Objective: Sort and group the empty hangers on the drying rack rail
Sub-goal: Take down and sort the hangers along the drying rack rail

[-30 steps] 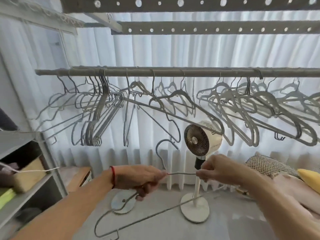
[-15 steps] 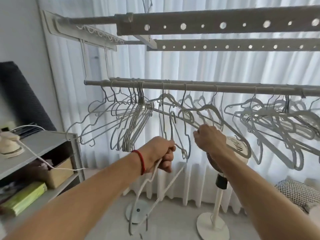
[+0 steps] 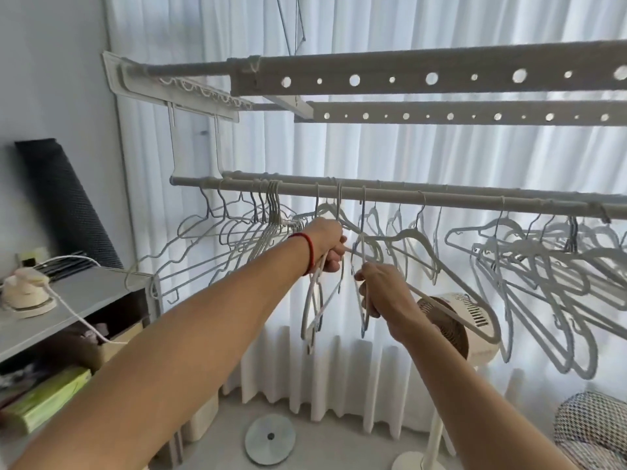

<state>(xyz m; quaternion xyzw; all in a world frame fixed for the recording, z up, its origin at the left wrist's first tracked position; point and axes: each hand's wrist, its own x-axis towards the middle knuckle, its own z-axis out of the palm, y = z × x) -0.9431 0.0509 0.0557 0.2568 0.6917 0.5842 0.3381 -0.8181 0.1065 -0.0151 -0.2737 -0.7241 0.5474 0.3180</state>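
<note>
Left hand [image 3: 327,242] now raised just under the rail [image 3: 407,197], gripping a wire hanger [image 3: 315,300]. Right hand [image 3: 380,290] has dropped lower, clutching another hanger [image 3: 363,266].

Head view, upward toward rail [image 3: 390,195]

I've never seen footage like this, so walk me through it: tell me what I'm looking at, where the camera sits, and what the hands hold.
There is no machine here. A person wears one camera on the head, looking forward and down, so both bare arms reach into the picture. Ahead hangs a drying rack rail in front of white curtains, loaded with empty hangers: a tight bunch at the left, looser ones at the right. The left hand, with a red band on its wrist, grips thin hangers that dangle below it. The right hand grips another hanger whose hook is on the rail. A fan stands behind; a grey shelf is at the left.
</note>
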